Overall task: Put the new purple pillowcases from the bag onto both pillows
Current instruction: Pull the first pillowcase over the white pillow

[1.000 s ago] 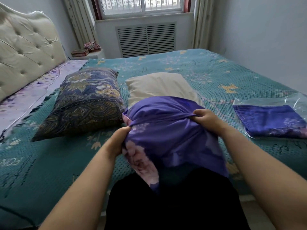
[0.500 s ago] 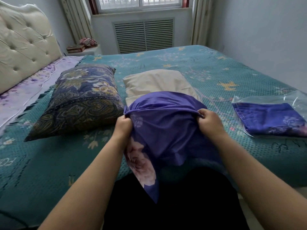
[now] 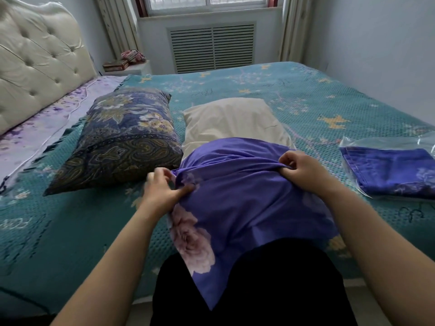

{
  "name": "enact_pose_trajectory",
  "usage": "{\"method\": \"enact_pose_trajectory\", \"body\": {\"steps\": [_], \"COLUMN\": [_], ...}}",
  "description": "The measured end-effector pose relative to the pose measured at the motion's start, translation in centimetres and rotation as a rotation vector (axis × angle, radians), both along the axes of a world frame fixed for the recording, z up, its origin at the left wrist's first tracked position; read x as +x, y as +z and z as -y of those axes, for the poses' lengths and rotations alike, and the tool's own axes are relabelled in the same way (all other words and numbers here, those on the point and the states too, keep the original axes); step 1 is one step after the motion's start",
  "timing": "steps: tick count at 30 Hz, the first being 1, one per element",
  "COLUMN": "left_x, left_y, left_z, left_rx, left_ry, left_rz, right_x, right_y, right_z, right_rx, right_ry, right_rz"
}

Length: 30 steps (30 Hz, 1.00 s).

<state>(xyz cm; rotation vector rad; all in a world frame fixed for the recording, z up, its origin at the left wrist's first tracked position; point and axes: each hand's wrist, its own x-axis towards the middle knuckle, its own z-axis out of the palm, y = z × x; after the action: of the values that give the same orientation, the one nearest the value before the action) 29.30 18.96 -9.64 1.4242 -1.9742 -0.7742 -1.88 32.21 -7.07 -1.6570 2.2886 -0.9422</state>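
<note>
My left hand (image 3: 162, 189) and right hand (image 3: 303, 170): fingers pinched on mouth hem of purple pillowcase (image 3: 237, 189), one hand per side. Case covers near end of cream pillow (image 3: 230, 118) only; far half bare, slack tail hangs off near edge of bed (image 3: 306, 90). Roughly half of first pillow done. Patterned pillow (image 3: 122, 137) (old cover on) just beside, toward headboard. Second case folded in bag (image 3: 390, 170) near bed's right edge. Open bedspread beyond the cream pillow; room to push forward.
</note>
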Motion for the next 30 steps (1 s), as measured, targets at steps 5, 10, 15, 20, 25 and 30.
{"method": "enact_pose_trajectory", "body": {"steps": [5,10,15,20,25,30], "left_x": [1.6,2.0,2.6,-0.6,-3.3,-2.3], "left_y": [0.1,-1.1,-0.8,0.2,1.0,2.0], "left_z": [-2.1,-2.2,-1.2,-1.6,-1.5,0.9], "left_rx": [-0.072,-0.028,-0.096,0.001,0.365,0.316], "left_ry": [-0.028,-0.085,-0.11,-0.034,-0.148,-0.385], "left_rz": [0.342,0.082,-0.15,-0.52,-0.752,-0.344], "right_x": [2.6,3.6,3.2,3.3,4.4,2.8], "right_y": [0.5,0.5,0.4,0.1,-0.3,-0.2], "right_z": [0.2,0.3,-0.6,-0.8,-0.9,-0.5], "right_rx": [-0.081,-0.061,0.001,0.043,-0.061,0.027], "right_ry": [0.094,0.042,0.041,0.046,-0.003,-0.159], "right_rz": [-0.087,-0.099,-0.045,-0.037,-0.078,-0.019]}}
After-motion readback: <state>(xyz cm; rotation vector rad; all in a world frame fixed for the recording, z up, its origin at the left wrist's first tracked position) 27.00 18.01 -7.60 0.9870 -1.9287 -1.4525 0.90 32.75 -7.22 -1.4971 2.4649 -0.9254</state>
